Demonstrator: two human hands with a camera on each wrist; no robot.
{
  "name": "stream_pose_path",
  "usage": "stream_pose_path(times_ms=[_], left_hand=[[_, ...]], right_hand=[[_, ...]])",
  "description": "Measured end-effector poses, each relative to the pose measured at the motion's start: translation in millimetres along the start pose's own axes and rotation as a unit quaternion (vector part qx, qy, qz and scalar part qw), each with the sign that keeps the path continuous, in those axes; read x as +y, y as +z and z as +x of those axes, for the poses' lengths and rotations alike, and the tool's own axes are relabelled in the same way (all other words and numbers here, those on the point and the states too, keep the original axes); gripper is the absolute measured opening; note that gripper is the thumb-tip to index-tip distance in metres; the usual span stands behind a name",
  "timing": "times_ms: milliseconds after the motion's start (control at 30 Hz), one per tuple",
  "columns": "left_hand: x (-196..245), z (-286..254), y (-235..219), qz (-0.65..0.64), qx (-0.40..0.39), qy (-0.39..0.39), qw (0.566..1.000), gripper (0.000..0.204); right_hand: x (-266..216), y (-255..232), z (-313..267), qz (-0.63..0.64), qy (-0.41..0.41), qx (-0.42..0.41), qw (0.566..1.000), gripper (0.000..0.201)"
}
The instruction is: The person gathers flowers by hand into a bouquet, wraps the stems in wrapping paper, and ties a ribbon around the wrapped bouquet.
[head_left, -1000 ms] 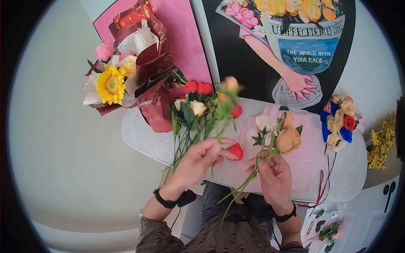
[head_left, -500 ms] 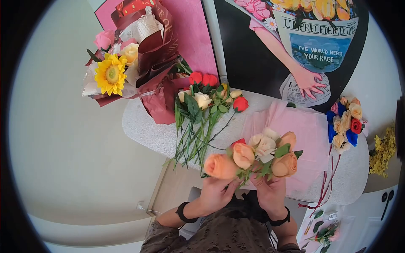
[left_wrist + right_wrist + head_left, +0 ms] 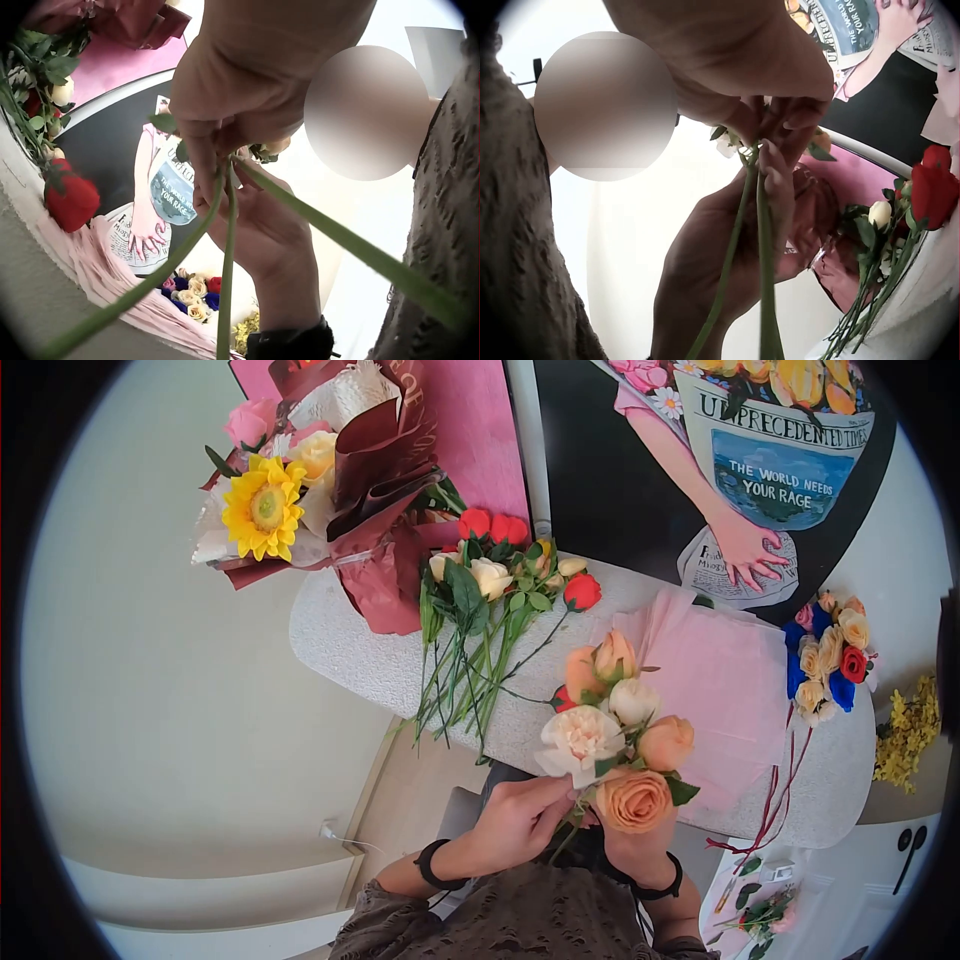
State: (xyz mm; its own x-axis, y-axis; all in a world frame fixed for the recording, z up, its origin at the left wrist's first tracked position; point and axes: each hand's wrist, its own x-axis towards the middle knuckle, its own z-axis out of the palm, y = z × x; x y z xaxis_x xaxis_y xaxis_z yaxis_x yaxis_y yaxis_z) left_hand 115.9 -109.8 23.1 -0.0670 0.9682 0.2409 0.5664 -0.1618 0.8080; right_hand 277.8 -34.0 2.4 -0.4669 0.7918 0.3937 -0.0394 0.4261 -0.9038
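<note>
Both hands meet in front of the body on a small bunch of artificial roses. The right hand [image 3: 640, 850] grips the bunch under its blooms, partly hidden by an open peach rose [image 3: 635, 800]. From the left side, the left hand [image 3: 515, 820] pinches at the stems just below a cream rose [image 3: 580, 740]. More peach buds [image 3: 665, 743] and a white bud [image 3: 633, 702] fill the bunch. In the left wrist view, green stems [image 3: 229, 262] come out from between the fingers of the two hands. The right wrist view shows stems [image 3: 763, 255] along the left fingers.
Loose red and cream roses [image 3: 490, 577] lie on the pale table [image 3: 340, 660]. Pink wrapping sheets [image 3: 730, 690] spread beside them. A wrapped bouquet with a sunflower [image 3: 265, 508] is at the left, a blue-and-peach bouquet [image 3: 830, 650] at the right. Posters [image 3: 600, 510] lean behind.
The left hand has brought a peach rose, then a cream rose, into the bunch beside the right hand's flowers. The bunch has turned, with its blooms now facing up toward the head camera.
</note>
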Motion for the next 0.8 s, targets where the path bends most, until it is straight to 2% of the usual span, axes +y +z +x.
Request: stream_pose_path(times_ms=[67, 133, 167, 200, 267, 333, 367, 433, 467, 600, 667, 800], left_hand=[[7.2, 3.6, -3.2, -0.113, -0.003, -0.004, 0.994, 0.02], [17.0, 3.9, -3.9, -0.143, 0.003, -0.032, 0.989, 0.022], [19.2, 3.5, -3.6, -0.172, 0.009, -0.058, 0.983, 0.025], [13.2, 0.4, -0.6, -0.173, 0.011, -0.06, 0.983, 0.025], [-0.6, -4.4, 4.9, -0.08, 0.052, -0.01, 0.995, 0.031], [-4.8, -5.3, 4.1, -0.074, 0.059, -0.001, 0.996, 0.03], [-5.1, -5.0, 3.1, -0.068, 0.064, 0.01, 0.996, 0.029], [-8.9, -6.6, 5.6, -0.111, 0.076, -0.018, 0.991, 0.026], [-11.9, -7.6, 7.4, -0.153, 0.085, -0.044, 0.984, 0.024], [-28.8, -14.0, 14.7, -0.238, 0.146, -0.069, 0.958, 0.016], [-37.2, -18.4, 15.6, -0.298, 0.182, -0.084, 0.933, 0.021], [-35.4, -20.1, 13.9, -0.292, 0.186, -0.065, 0.936, 0.019]], right_hand=[[-4.9, 0.1, 2.4, -0.038, -0.024, -0.002, 0.999, 0.028], [-8.1, 2.7, 0.7, 0.047, 0.031, 0.046, 0.997, 0.03], [-8.9, 0.9, -1.0, 0.047, 0.032, 0.043, 0.997, 0.03], [-9.4, -2.4, -3.1, 0.057, 0.058, 0.029, 0.996, 0.033], [-8.0, -3.3, -1.8, 0.067, 0.084, 0.012, 0.994, 0.037], [-4.1, -0.6, 5.0, 0.016, 0.018, 0.011, 1.0, 0.035], [-4.4, -0.7, 5.8, 0.016, 0.019, 0.009, 1.0, 0.035], [-7.2, -3.3, 8.0, 0.094, 0.11, 0.026, 0.989, 0.032], [-15.6, -7.4, 11.4, 0.033, 0.08, 0.033, 0.996, 0.03], [-12.8, -27.7, 31.6, -0.046, 0.087, 0.022, 0.995, 0.03], [-17.7, -31.5, 65.7, 0.088, 0.113, 0.113, 0.983, 0.02], [8.8, -45.3, 136.0, 0.021, 0.112, 0.002, 0.994, 0.019]])
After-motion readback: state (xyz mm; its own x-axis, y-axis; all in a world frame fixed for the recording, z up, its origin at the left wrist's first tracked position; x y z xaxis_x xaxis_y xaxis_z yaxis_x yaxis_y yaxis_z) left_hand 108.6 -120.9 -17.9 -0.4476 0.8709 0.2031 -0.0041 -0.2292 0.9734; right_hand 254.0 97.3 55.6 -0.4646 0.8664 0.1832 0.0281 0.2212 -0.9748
